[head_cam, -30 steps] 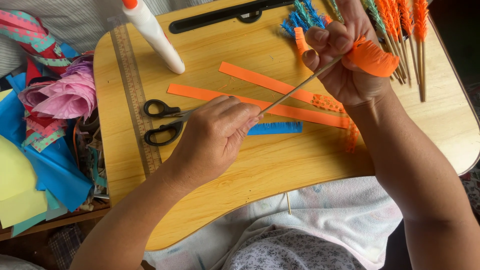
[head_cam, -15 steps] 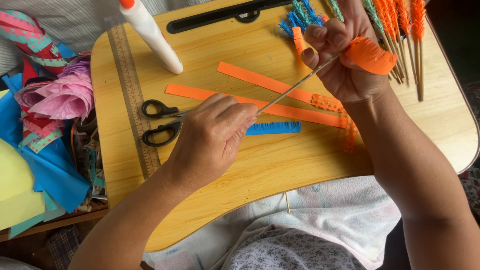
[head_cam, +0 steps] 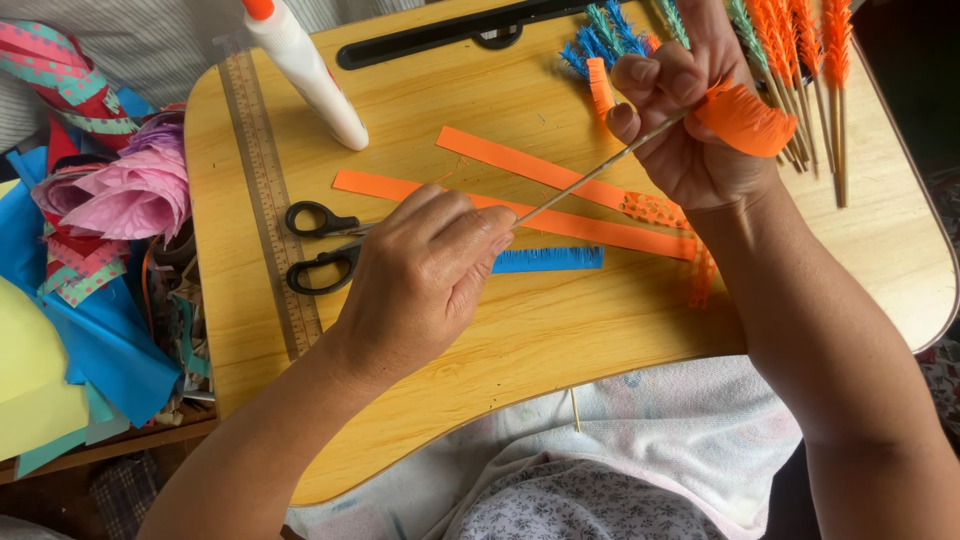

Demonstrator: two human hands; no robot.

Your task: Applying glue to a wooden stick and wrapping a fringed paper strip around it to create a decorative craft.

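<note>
Wooden lap tray (head_cam: 560, 330) hasn't budged; left hand (head_cam: 425, 280) still pinches the stick (head_cam: 585, 183) above the scissors (head_cam: 325, 245), right hand (head_cam: 685, 120) keeps wrapping orange fringe (head_cam: 745, 120) round its tip; slow going.

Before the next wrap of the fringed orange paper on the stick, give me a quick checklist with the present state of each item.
1. Left hand pinches the lower end of the thin wooden stick: ok.
2. Right hand holds the fringed orange paper strip against the stick's top: ok.
3. Glue on the strip: cannot tell.
4. White glue bottle with orange cap within reach on the wooden lap tray: ok.
5. Black-handled scissors lying clear of both hands: not ok, partly under the left hand.
</note>
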